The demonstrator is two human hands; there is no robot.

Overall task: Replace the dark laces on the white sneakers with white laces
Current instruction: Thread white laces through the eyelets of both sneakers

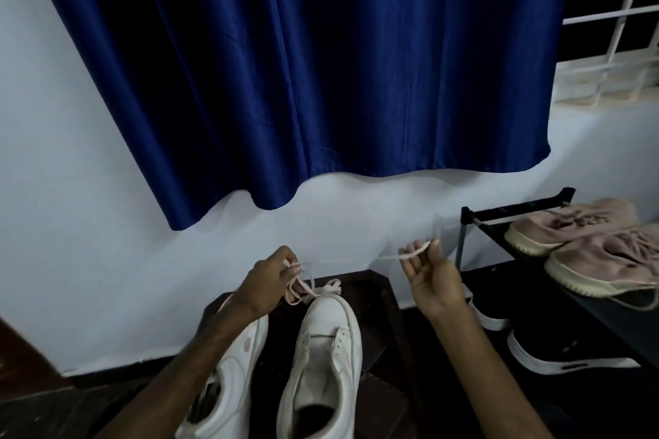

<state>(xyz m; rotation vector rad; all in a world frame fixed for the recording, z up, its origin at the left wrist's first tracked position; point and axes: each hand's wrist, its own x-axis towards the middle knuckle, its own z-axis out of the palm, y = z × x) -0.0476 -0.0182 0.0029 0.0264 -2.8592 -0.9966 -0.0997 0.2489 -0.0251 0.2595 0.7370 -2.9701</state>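
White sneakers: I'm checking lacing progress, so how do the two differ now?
The right sneaker stands upright, eyelets showing and mostly unlaced; the left sneaker leans sideways, half hidden under the left forearm. The pale lace bunches at the right sneaker's toe, not the left sneaker's. Both are white.

A white lace (413, 252) stretches taut above the toes of the left sneaker (235, 371) and right sneaker (328, 349), which lie side by side.

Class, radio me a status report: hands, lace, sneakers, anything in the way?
Left hand pinches the lace at its bunched end; right hand pinches the other end. Lace stretched between them above the white sneakers. Left forearm crosses one sneaker.
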